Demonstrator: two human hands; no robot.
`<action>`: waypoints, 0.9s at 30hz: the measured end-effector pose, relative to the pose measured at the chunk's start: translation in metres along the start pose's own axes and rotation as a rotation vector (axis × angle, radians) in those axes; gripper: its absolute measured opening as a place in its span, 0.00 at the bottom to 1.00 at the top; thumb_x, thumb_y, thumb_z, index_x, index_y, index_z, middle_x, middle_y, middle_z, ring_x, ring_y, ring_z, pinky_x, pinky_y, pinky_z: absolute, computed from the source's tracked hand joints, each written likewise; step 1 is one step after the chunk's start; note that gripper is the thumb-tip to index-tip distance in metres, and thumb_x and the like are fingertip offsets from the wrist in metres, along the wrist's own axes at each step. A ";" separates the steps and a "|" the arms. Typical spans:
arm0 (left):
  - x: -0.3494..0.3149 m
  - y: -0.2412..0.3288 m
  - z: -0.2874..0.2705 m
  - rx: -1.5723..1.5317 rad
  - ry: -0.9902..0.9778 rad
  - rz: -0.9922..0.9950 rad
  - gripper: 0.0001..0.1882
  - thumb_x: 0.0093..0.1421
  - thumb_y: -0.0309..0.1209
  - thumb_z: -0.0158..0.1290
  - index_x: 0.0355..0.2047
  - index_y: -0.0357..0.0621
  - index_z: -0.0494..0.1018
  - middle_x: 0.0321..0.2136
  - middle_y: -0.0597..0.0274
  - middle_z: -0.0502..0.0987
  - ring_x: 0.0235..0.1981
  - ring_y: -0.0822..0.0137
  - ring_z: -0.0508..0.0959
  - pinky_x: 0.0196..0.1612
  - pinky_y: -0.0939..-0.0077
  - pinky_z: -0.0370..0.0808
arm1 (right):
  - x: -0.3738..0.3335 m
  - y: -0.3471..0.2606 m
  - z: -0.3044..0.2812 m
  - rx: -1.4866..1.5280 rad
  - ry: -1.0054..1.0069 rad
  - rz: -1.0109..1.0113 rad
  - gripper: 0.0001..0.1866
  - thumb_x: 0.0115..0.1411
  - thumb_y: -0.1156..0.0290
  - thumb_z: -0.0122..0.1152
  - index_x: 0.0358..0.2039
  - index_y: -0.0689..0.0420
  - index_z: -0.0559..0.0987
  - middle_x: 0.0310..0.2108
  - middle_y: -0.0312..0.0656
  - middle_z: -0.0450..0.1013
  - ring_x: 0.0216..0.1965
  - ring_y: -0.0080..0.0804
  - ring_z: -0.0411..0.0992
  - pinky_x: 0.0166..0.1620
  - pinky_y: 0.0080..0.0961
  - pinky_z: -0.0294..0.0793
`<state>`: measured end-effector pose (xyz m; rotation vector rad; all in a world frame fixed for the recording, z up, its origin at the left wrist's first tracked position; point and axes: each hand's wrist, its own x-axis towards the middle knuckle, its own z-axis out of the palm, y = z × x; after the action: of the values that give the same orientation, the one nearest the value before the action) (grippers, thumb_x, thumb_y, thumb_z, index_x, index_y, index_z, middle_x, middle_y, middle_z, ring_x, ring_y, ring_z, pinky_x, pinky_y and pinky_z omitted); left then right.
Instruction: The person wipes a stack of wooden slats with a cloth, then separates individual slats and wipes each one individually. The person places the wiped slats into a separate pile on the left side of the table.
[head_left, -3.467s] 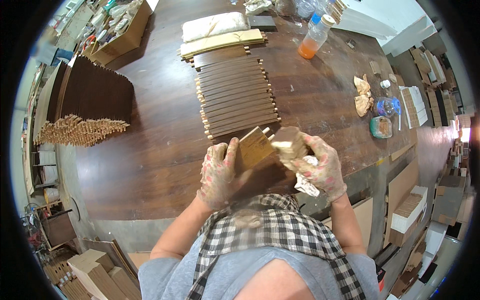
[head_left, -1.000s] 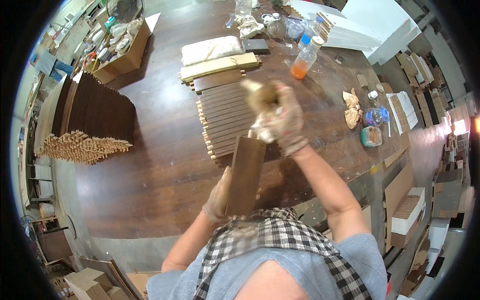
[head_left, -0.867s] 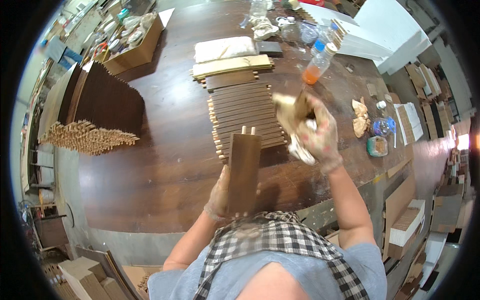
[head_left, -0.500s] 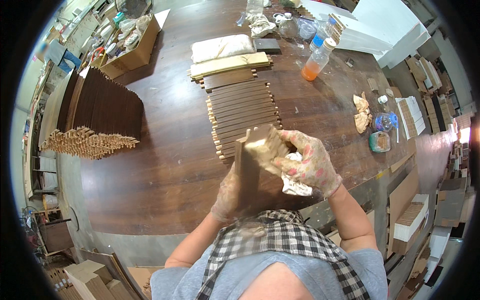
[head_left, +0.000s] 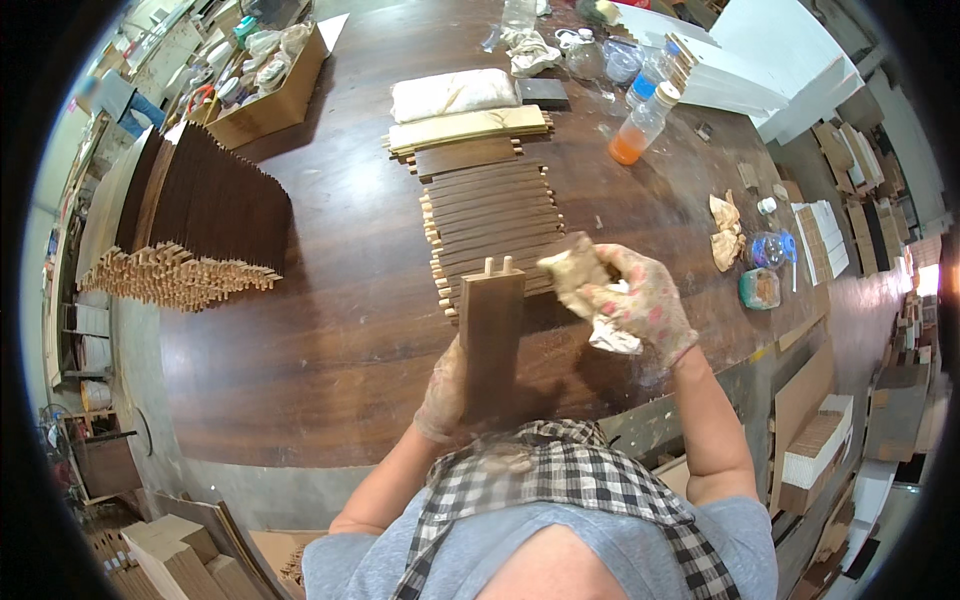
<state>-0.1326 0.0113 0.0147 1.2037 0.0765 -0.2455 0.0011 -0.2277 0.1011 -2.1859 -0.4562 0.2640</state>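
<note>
My gloved left hand [head_left: 443, 390] grips a dark brown wooden slat [head_left: 492, 335] along its left side, near my apron. The slat stands tilted up, with two pale dowels [head_left: 498, 265] sticking out of its top end. To the right of the slat and apart from it, my gloved right hand [head_left: 648, 308] is closed on a tan, worn pad [head_left: 572, 272], whose exact kind I cannot make out. A white rag [head_left: 615, 338] hangs below that hand's fingers. Beyond both hands lies a row of dark doweled slats [head_left: 490, 212] on the brown table [head_left: 330, 370].
A tall stack of doweled slats [head_left: 215, 210] stands at the left, before a cardboard box [head_left: 265, 115] of supplies. Behind the row lie a pale yellow strip [head_left: 470, 128] and a white bundle [head_left: 455, 95]. A bottle of orange liquid [head_left: 630, 145] and a jar [head_left: 760, 288] stand right.
My right hand has moved the pad off the slat's upper end, toward the right. The slat has turned so its broad face and dowels show. My left hand keeps its hold.
</note>
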 end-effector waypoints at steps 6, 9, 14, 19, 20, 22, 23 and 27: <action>0.005 -0.008 -0.002 -0.654 -0.061 -0.231 0.33 0.73 0.55 0.38 0.64 0.40 0.59 0.49 0.54 0.76 0.42 0.65 0.80 0.46 0.68 0.78 | -0.002 -0.019 0.018 0.194 0.260 -0.284 0.27 0.53 0.69 0.70 0.53 0.64 0.76 0.43 0.46 0.79 0.44 0.35 0.79 0.50 0.30 0.79; 0.007 0.005 0.017 -0.402 0.067 -0.220 0.35 0.72 0.57 0.36 0.65 0.40 0.57 0.54 0.53 0.72 0.48 0.62 0.77 0.53 0.66 0.77 | -0.004 -0.052 0.055 -0.014 0.298 -0.557 0.31 0.50 0.63 0.72 0.54 0.61 0.76 0.39 0.47 0.77 0.38 0.39 0.79 0.43 0.35 0.81; 0.013 -0.008 0.016 -0.748 -0.048 -0.374 0.40 0.71 0.62 0.34 0.66 0.38 0.58 0.57 0.47 0.71 0.56 0.56 0.74 0.58 0.62 0.74 | 0.049 -0.013 0.094 -0.411 0.559 -0.784 0.31 0.51 0.61 0.73 0.53 0.58 0.73 0.37 0.44 0.72 0.32 0.38 0.74 0.39 0.36 0.80; 0.005 0.014 0.019 -0.743 -0.101 -0.192 0.33 0.73 0.56 0.35 0.64 0.40 0.61 0.47 0.49 0.76 0.42 0.58 0.79 0.47 0.66 0.79 | 0.085 0.031 0.041 0.123 0.684 -0.416 0.26 0.58 0.67 0.70 0.54 0.61 0.71 0.44 0.45 0.73 0.46 0.37 0.74 0.48 0.32 0.78; 0.009 0.013 0.018 -0.637 -0.002 -0.119 0.32 0.73 0.54 0.37 0.64 0.41 0.61 0.47 0.50 0.76 0.42 0.58 0.79 0.47 0.65 0.78 | 0.071 0.020 0.037 0.306 0.663 -0.379 0.28 0.59 0.68 0.70 0.56 0.62 0.70 0.47 0.46 0.72 0.49 0.37 0.74 0.51 0.32 0.77; 0.021 0.000 0.007 -0.410 0.186 0.043 0.29 0.74 0.50 0.40 0.64 0.42 0.61 0.47 0.52 0.76 0.42 0.58 0.79 0.47 0.65 0.78 | 0.054 0.021 0.045 0.274 0.617 -0.387 0.31 0.59 0.69 0.70 0.59 0.64 0.67 0.51 0.46 0.71 0.52 0.35 0.71 0.55 0.32 0.74; 0.026 -0.018 -0.010 -0.408 0.124 0.115 0.28 0.73 0.46 0.43 0.65 0.43 0.60 0.46 0.53 0.75 0.40 0.60 0.79 0.43 0.67 0.79 | 0.048 0.018 0.054 0.334 0.585 -0.353 0.32 0.59 0.69 0.70 0.60 0.64 0.67 0.52 0.46 0.70 0.53 0.35 0.70 0.57 0.33 0.72; 0.039 -0.032 -0.031 -0.850 -0.148 0.198 0.36 0.68 0.53 0.51 0.67 0.44 0.57 0.45 0.54 0.75 0.37 0.64 0.81 0.34 0.74 0.82 | 0.002 0.017 0.061 0.344 0.361 -0.320 0.31 0.57 0.70 0.71 0.59 0.62 0.69 0.49 0.42 0.73 0.49 0.33 0.74 0.52 0.29 0.76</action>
<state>-0.0997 0.0237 -0.0331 0.3405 -0.0662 -0.1032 -0.0138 -0.1923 0.0508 -1.7429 -0.5047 -0.2117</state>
